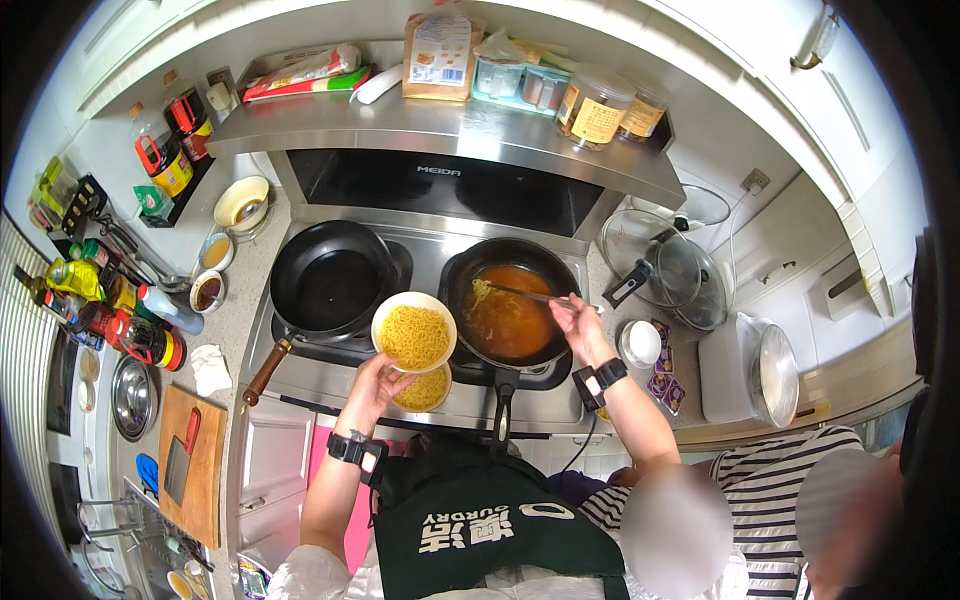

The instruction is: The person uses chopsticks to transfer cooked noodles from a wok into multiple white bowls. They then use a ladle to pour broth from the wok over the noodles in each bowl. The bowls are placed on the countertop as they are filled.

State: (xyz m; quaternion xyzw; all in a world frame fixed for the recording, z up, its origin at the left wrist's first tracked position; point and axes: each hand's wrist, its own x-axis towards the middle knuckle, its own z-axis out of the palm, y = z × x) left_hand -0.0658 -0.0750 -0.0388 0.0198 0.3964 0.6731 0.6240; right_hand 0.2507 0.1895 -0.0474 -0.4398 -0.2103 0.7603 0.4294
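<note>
My left hand (379, 380) grips the rim of a bowl of yellow noodles (414, 336), held up beside the right-hand pan. Partly beneath it, a second bowl of noodles (421, 393) stands at the stove's front edge. My right hand (576, 319) holds chopsticks (525, 293), whose tips reach into a black frying pan (551, 264) of orange-red broth (517, 330). A small clump of noodles (482, 289) is at the tips, at the broth's upper left. On the left burner rests a dark wok (330, 277) with a wooden handle, nothing visible inside.
Small bowls of sauce (207, 291) line the left counter, near bottles (146, 341) and a cutting board (214, 450) bearing a cleaver (180, 469). Glass lids (651, 259) and a white bowl (643, 343) are at right. A steel shelf (450, 127) overhangs the stove. People stand at lower right.
</note>
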